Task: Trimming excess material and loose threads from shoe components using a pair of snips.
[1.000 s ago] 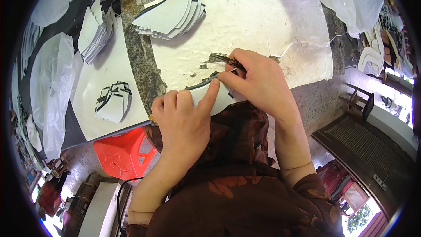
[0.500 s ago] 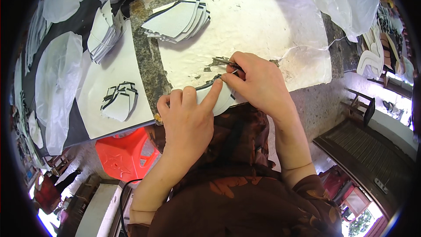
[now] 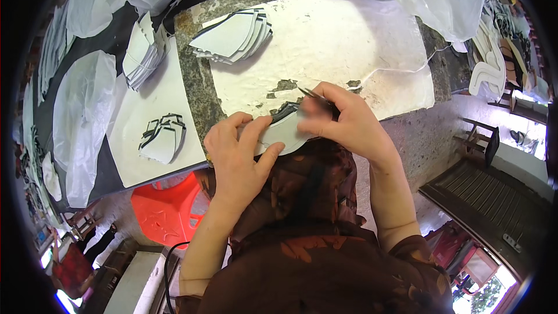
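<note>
Head view, with clock directions taken from the pale curved panel (image 3: 286, 131): it sits at the near edge of the bench (image 3: 195, 78), its lower part out over the lap (image 3: 296, 189). The left hand (image 3: 231, 148) has thumb and forefinger parted on the panel's 9 o'clock end; whether they pinch it or only press, I cannot tell. The right hand (image 3: 347, 117), blurred, is at 3 o'clock, fingers curled round a pointed dark tool (image 3: 306, 92) whose tip juts out at 1 o'clock; whether the fingertips also touch the panel is unclear. A slackened left hand could let the overhanging panel slide lapward; a turned right wrist could swing the point into the black edging (image 3: 285, 112) or the left forefinger. Farther off lie a small stack of dark-edged pieces (image 3: 163, 144) at 9, a white cord (image 3: 401, 71) at 2, a fanned stack (image 3: 229, 36) at 11 and a tied bundle (image 3: 141, 55) at 10.
</note>
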Motion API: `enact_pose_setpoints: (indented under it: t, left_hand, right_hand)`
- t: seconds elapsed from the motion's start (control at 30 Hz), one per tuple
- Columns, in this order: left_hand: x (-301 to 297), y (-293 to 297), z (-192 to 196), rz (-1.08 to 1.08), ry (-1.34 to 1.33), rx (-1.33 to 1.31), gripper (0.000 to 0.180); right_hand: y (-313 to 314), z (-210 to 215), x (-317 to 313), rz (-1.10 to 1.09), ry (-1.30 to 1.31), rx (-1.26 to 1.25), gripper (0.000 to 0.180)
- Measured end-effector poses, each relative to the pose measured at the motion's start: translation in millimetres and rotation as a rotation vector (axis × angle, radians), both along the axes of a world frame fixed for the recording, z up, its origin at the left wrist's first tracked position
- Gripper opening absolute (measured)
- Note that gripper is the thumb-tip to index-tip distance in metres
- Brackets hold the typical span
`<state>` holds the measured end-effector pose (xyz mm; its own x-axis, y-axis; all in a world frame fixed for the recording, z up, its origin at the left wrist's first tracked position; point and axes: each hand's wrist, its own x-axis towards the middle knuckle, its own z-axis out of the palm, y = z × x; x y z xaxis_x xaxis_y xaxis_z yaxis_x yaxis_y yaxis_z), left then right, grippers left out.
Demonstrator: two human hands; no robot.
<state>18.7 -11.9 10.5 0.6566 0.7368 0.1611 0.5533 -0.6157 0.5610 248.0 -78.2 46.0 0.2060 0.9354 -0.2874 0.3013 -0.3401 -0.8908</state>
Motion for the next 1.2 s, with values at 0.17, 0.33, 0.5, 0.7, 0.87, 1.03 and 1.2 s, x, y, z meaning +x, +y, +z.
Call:
enact_pose_setpoints:
  t: [0.17,0.33,0.5,0.7,0.87,1.03,1.2]
  left_hand:
    - [3.9,6.1,5.8,-0.036,-0.053,-0.031,0.047]
    - [13.9,19.7,26.6,-0.034,-0.112,-0.133,0.038]
    - [18.1,39.2,43.8,-0.011,-0.149,-0.531,0.017]
    - [4.2,50.9,43.7,0.149,-0.355,-1.197,0.014]
    - [4.5,43.5,50.0,0.19,-0.41,-1.279,0.017]
    - [11.0,37.9,52.4,0.154,-0.44,-1.25,0.022]
    - [15.0,36.2,50.1,0.125,-0.416,-1.254,0.021]
  right_hand:
    - [-0.7,-1.6,-4.5,-0.053,0.187,-0.043,0.021]
    - [2.6,-9.4,-9.5,-0.102,0.361,0.101,0.016]
    - [9.7,-5.4,-12.3,-0.102,0.359,0.137,0.008]
    - [8.1,-2.0,7.4,0.203,-0.245,0.541,0.022]
    - [8.8,11.6,-3.1,0.269,-0.637,0.432,0.035]
    - [7.1,19.7,-3.1,0.323,-0.614,0.3,0.033]
    - [6.3,22.0,-0.4,0.297,-0.491,0.349,0.027]
